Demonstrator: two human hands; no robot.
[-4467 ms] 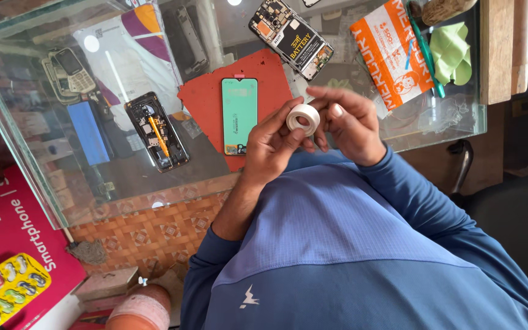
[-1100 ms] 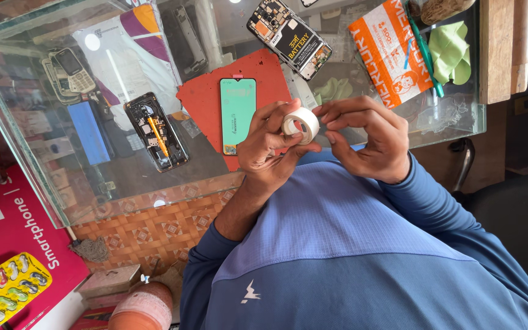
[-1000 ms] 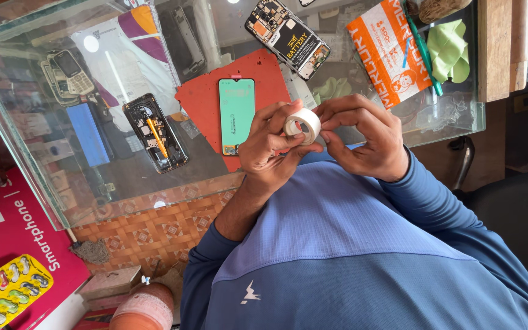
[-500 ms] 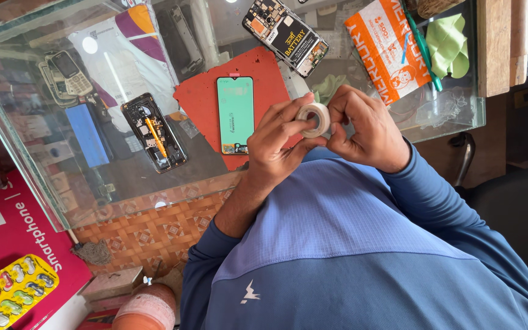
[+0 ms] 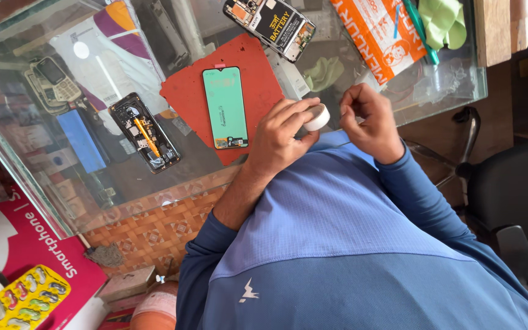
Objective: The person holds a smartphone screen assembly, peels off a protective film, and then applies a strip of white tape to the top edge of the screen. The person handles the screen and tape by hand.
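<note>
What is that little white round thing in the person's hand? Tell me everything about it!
It is a small roll of white tape, shaped like a short ring. It looks like thin paper or plastic wound round a core. The left hand pinches it between fingers and thumb, tilted, just above the near edge of the glass table. The right hand is close beside it, fingertips curled; whether they touch it is unclear.

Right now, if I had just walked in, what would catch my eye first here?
Probably the green phone screen panel lying flat on a red mat in the middle of the glass counter. Just right of it, the left hand holds a small white roll of tape, with the right hand close beside it. To the mat's left lies an opened phone with its insides showing.
</note>
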